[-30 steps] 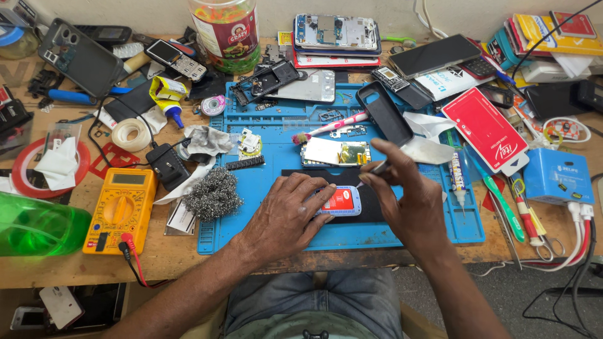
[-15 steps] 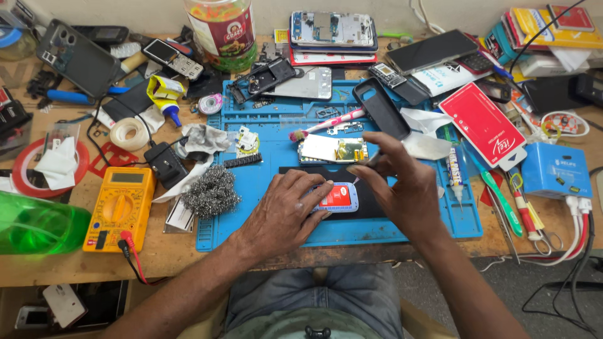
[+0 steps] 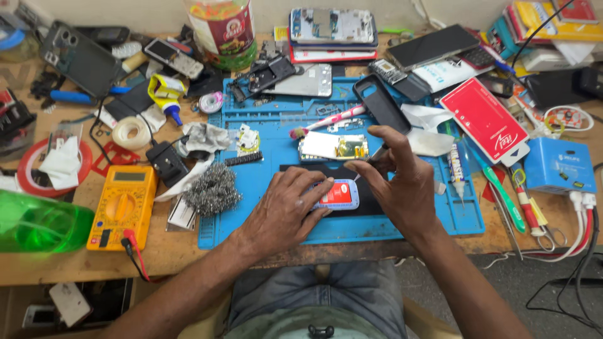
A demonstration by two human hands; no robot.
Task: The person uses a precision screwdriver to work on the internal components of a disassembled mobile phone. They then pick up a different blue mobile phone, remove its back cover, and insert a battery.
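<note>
My left hand [image 3: 282, 210] lies flat on the blue work mat [image 3: 264, 182], its fingers pressing down a small phone with a red and white screen [image 3: 334, 194]. My right hand [image 3: 396, 179] hovers just right of the phone, thumb and forefinger pinched on a thin metal tool [image 3: 375, 156] whose tip points at the phone's upper edge. Just behind the phone rests an opened phone frame with a circuit board [image 3: 333, 146]. A pink toothbrush [image 3: 326, 120] lies further back on the mat.
A yellow multimeter [image 3: 122, 204], a wad of steel wool [image 3: 212, 188] and a green bottle [image 3: 38, 223] sit at the left. Right of the mat are a red box [image 3: 485, 119], a blue box [image 3: 559, 166], glue tubes and scissors. Phone parts and a jar [image 3: 223, 28] crowd the back.
My right hand has shifted slightly, bringing the tool tip closer to the phone's top edge. My left hand stays pressed on the phone.
</note>
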